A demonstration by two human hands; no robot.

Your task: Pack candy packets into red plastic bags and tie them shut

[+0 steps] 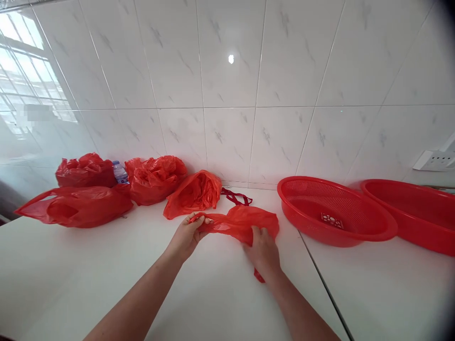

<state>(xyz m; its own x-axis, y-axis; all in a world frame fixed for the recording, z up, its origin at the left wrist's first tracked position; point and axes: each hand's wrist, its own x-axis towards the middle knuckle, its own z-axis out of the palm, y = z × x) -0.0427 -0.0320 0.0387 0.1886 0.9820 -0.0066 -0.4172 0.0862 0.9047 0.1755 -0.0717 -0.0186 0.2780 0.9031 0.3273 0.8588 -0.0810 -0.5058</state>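
Note:
A red plastic bag (245, 220) lies on the white counter (106, 265) in front of me. My left hand (187, 234) pinches the bag's handle end at its left side. My right hand (262, 248) grips the bag's lower right part, fingers curled into the plastic. A strip of the bag hangs out below my right wrist. Just behind it sits another red bag (195, 193), filled and slumped toward the wall.
Three more filled red bags stand at the back left: one (156, 177), one (85, 170) and a flatter one (76, 206). A water bottle (120, 171) shows between them. A red colander (334, 210) and a red basin (415, 213) sit right. A wall socket (435, 160) is far right.

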